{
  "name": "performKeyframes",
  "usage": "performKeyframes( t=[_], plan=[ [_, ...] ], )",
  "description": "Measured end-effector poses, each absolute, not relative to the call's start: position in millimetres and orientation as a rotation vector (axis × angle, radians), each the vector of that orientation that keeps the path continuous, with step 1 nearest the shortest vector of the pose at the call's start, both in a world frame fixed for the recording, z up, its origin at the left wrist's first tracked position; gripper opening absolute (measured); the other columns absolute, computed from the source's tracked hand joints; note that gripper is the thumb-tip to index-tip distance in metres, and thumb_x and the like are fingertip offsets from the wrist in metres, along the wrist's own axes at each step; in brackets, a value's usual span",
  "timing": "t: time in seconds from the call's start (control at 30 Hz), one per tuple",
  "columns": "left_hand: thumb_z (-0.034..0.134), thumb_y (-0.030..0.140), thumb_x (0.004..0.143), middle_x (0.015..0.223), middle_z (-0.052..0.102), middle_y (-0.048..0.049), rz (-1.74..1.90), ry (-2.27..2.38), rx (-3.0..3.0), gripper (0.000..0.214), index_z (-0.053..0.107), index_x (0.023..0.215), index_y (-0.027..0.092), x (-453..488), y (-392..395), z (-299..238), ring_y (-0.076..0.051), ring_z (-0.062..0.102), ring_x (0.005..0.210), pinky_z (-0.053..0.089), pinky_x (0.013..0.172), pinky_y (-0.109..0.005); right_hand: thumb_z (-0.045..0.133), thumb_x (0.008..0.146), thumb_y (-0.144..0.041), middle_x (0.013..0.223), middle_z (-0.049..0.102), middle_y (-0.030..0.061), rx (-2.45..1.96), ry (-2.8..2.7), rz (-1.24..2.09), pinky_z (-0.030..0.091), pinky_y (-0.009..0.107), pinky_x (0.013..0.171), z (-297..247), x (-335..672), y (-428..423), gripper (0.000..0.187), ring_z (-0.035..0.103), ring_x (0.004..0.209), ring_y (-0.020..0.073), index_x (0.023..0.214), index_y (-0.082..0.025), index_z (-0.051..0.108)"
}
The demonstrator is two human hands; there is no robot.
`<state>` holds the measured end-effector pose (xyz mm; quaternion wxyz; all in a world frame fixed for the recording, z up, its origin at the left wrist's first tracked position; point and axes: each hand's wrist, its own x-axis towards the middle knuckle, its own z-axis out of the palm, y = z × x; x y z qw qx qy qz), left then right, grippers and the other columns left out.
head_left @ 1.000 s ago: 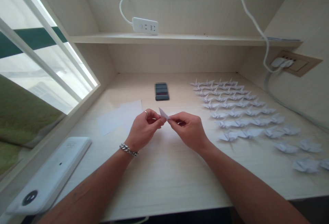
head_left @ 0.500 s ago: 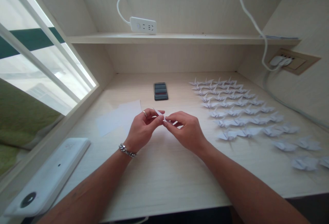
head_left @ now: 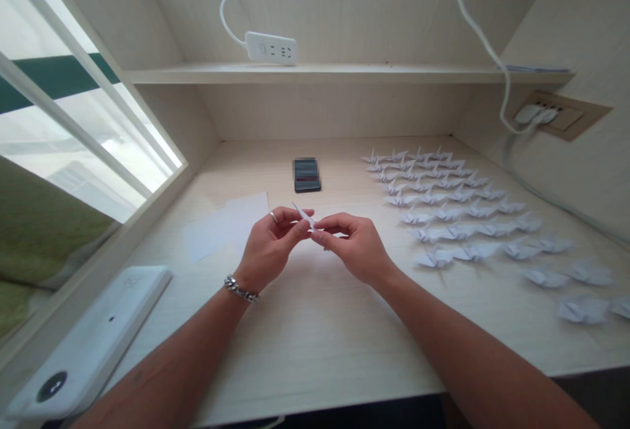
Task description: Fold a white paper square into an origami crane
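Note:
Between my two hands is a small piece of folded white paper [head_left: 304,215], with a thin point sticking up toward the upper left. My left hand [head_left: 270,239], with a ring and a chain bracelet, pinches it between thumb and fingers. From the other side, my right hand [head_left: 353,242] closes thumb and forefinger on its right end, so that part is mostly hidden. Rows of white paper cranes [head_left: 457,211] stand on the desk to the right of my right hand. Flat sheets of white paper [head_left: 211,229] lie left of my left hand.
A phone [head_left: 306,175] with a blurred screen lies behind my hands. At the left edge of the desk [head_left: 315,350] rests a long white device [head_left: 93,337]. A power strip [head_left: 270,48] sits on the shelf, and a white cable [head_left: 475,22] runs down to the wall socket [head_left: 566,115].
The folded paper's point shows a little more above my left thumb, and my fingers have shifted slightly on it. The whole view has moved very slightly.

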<state>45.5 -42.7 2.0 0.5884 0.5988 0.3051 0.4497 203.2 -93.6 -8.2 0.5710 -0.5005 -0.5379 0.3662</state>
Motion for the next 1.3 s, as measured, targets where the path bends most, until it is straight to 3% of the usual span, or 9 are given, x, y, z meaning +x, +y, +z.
performKeyframes(
  t=[0.33,0.8,1.03,1.3],
  plan=[
    [0.072,0.030,0.078,0.109,0.070,-0.0123,1.051,0.736,1.417,0.022,0.061,0.086,0.013,46,-44,4,-0.021,0.068,0.091,0.057,0.082,-0.037,0.079,0.067,-0.035,0.076,0.072,0.0049,-1.119,-1.155,1.041,0.055,0.029,0.058,-9,205,-90,0.028,0.064,0.065,0.0150,0.086,-0.016,0.074],
    [0.073,0.034,0.076,0.108,0.071,-0.0134,1.039,0.766,1.433,0.026,0.062,0.086,0.012,45,-43,5,-0.024,0.069,0.091,0.058,0.081,-0.041,0.077,0.068,-0.040,0.073,0.070,0.0041,-1.105,-1.110,1.107,0.057,0.029,0.058,-7,204,-90,0.031,0.063,0.064,0.0144,0.084,-0.015,0.072],
    [0.071,0.033,0.079,0.089,0.072,-0.0080,1.056,0.830,1.612,0.024,0.065,0.091,0.013,47,-47,6,-0.021,0.070,0.083,0.058,0.078,-0.037,0.057,0.087,-0.033,0.080,0.071,0.0045,-1.252,-1.335,0.733,0.057,0.029,0.063,-9,199,-95,0.022,0.068,0.068,0.0162,0.097,-0.018,0.069],
    [0.072,0.030,0.078,0.112,0.069,-0.0120,1.020,0.726,1.652,0.021,0.067,0.092,0.015,48,-54,9,-0.023,0.067,0.100,0.055,0.089,-0.038,0.057,0.086,-0.024,0.079,0.072,0.0021,-1.388,-1.497,0.309,0.049,0.027,0.064,-5,201,-98,0.012,0.065,0.067,0.0157,0.086,-0.020,0.069]
  ],
)
